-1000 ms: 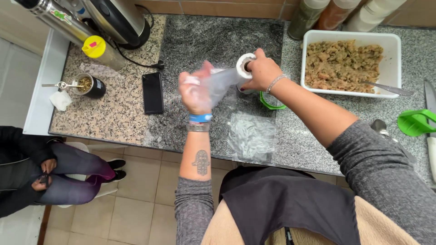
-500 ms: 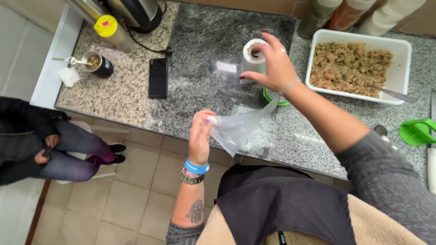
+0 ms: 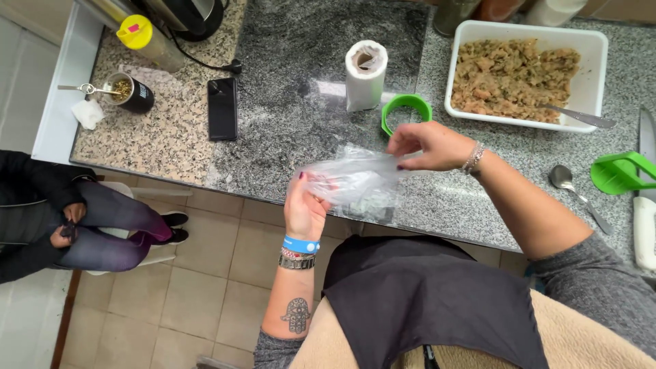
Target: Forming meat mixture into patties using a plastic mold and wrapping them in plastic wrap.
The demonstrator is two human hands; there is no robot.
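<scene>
Stretching a clear plastic sheet (image 3: 352,179) between both hands, the person holds it just above the front edge of the granite counter (image 3: 287,82). The left hand (image 3: 305,205) pinches its near-left corner between thumb and fingertips; the right hand (image 3: 427,145) nips the far-right edge, its other fingers loosely curled. Another clear sheet (image 3: 372,205) (partly hidden beneath) lies flat on the counter. Behind stand the upright roll of plastic (image 3: 365,74), a green ring mould (image 3: 406,113) and a white tray of minced filling (image 3: 526,72). To do this well, I'd judge the film wants even, gentle tension from both pinches, kept level and lowered flat so it neither folds nor clings to itself.
</scene>
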